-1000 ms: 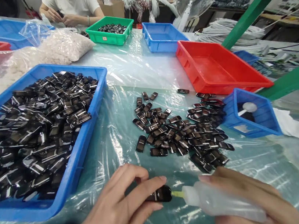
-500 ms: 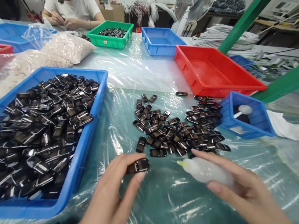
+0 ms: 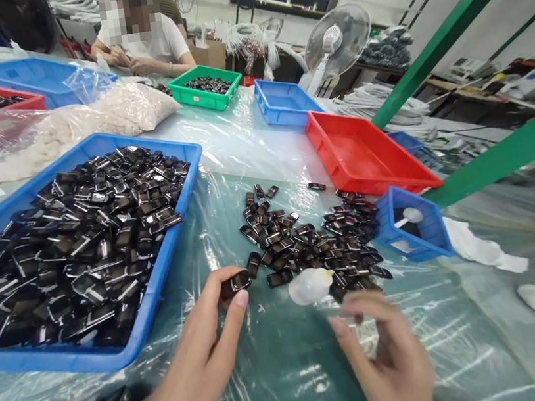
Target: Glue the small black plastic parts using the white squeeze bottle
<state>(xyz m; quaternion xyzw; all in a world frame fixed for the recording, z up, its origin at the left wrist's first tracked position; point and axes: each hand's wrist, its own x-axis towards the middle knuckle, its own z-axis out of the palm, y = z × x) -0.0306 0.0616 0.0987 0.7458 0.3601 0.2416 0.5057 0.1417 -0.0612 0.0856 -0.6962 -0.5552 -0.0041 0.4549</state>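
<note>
Pinched between the thumb and fingers of my left hand (image 3: pixel 213 344) is a glossy black piece (image 3: pixel 235 284). A white squeeze bottle (image 3: pixel 311 286) with a yellow-green tip lies by the near edge of a pile of black pieces (image 3: pixel 310 241), its tip pointing right. My right hand (image 3: pixel 385 350) is just right of and nearer than the bottle, not touching it, with thumb and fingers curled but apart and nothing seen between them. The large blue tray (image 3: pixel 169 257) at left is heaped with similar black pieces.
A red tray (image 3: pixel 364 147) stands beyond the pile, beside a small blue bin (image 3: pixel 416 236) holding a white spoon. Farther off are a green tray (image 3: pixel 206 96), a blue tray (image 3: pixel 286 101), a bag of pale parts (image 3: pixel 129 107), a fan and a seated person. Green bars cross the right side.
My right hand has let go of the white bottle, which now lies farther left with its tip turned to the right. The camera view has tilted up, showing more of the room.
</note>
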